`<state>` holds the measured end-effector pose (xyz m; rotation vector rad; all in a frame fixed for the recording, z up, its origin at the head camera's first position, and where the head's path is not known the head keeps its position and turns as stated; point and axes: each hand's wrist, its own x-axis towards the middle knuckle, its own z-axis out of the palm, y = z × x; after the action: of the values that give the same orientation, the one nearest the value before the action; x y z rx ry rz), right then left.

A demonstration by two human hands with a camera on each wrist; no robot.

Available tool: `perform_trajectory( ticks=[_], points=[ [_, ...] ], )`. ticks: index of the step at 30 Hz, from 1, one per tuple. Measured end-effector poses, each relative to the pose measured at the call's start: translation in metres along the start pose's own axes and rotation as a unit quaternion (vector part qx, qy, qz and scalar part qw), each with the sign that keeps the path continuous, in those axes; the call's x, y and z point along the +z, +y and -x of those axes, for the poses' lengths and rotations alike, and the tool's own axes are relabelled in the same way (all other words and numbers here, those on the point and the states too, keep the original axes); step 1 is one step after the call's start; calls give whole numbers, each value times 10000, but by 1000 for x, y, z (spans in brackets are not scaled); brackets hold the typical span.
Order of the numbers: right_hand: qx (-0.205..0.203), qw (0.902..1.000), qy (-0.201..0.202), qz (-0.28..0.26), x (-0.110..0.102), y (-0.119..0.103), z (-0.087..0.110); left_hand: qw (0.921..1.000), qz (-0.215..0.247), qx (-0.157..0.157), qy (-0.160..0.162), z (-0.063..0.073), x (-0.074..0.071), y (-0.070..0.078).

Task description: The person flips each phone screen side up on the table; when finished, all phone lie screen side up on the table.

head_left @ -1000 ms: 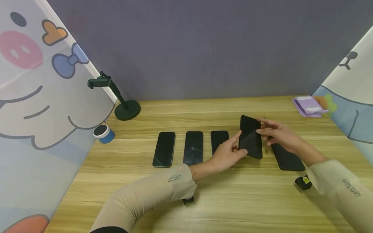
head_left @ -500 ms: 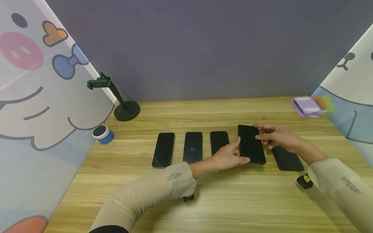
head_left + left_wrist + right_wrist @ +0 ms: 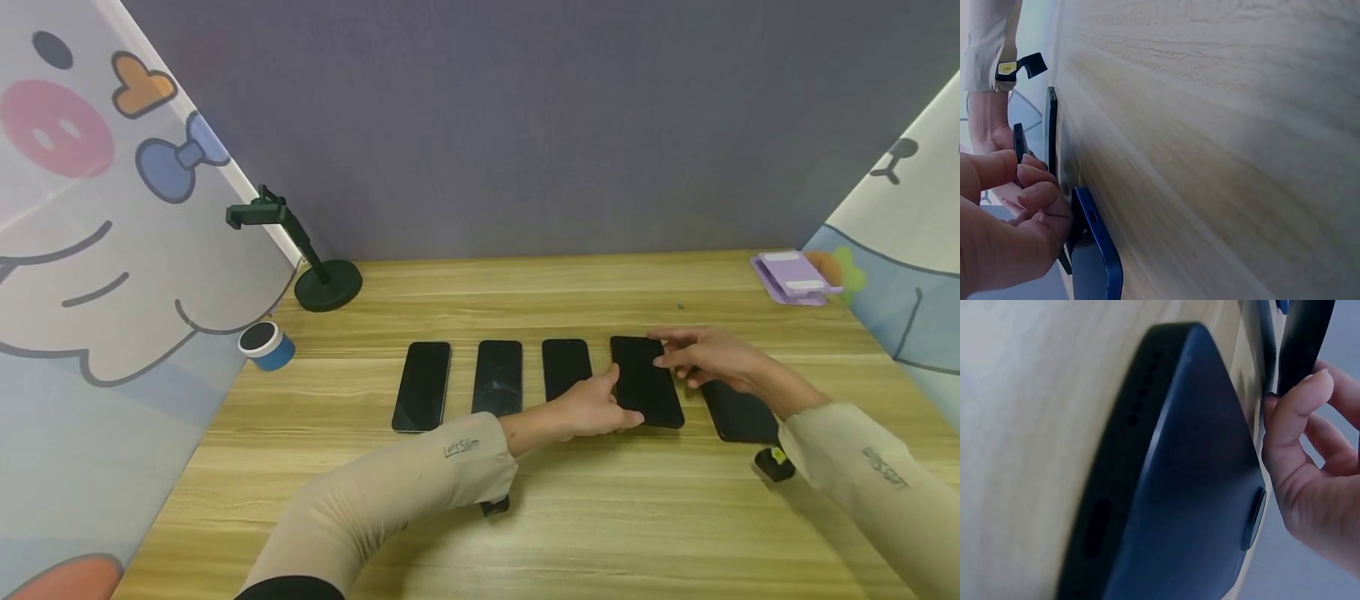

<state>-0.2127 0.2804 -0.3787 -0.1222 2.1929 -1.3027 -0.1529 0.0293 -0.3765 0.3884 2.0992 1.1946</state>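
Note:
Both hands hold one black smartphone [image 3: 647, 385] at the right of the row, its dark face up, low over the wooden table. My left hand [image 3: 596, 406] grips its left edge and near corner with fingers and thumb. Thumb and fingers of my right hand [image 3: 705, 357] pinch the far right edge. In the left wrist view the held phone [image 3: 1019, 140] shows its end between the left thumb and fingers. Another dark phone [image 3: 738, 412] lies face down under the right forearm; its camera bump [image 3: 1255, 520] shows in the right wrist view.
Left of the hands lie three more phones, the leftmost phone [image 3: 422, 386], a middle phone [image 3: 498, 375] and a partly covered phone [image 3: 565, 364]. A dark green stand [image 3: 327, 283], a blue-and-white tub [image 3: 267, 346] and a purple folding holder [image 3: 795, 277] stand farther back.
The held phone has come down from a steep tilt to nearly flat, moving toward the table. Both hands have moved down with it, still holding its edges.

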Motion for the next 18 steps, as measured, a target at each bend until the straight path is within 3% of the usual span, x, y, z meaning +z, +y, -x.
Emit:
perform_trajectory(
  ticks=[5, 18],
  points=[
    [102, 9999, 5, 124, -1, -2, -3, 9997, -210, -83, -3, -1, 2, 3],
    [-195, 9977, -170, 623, -3, -7, -5, 9926, -1099, -492, 180, -3, 9, 8]
  ],
)
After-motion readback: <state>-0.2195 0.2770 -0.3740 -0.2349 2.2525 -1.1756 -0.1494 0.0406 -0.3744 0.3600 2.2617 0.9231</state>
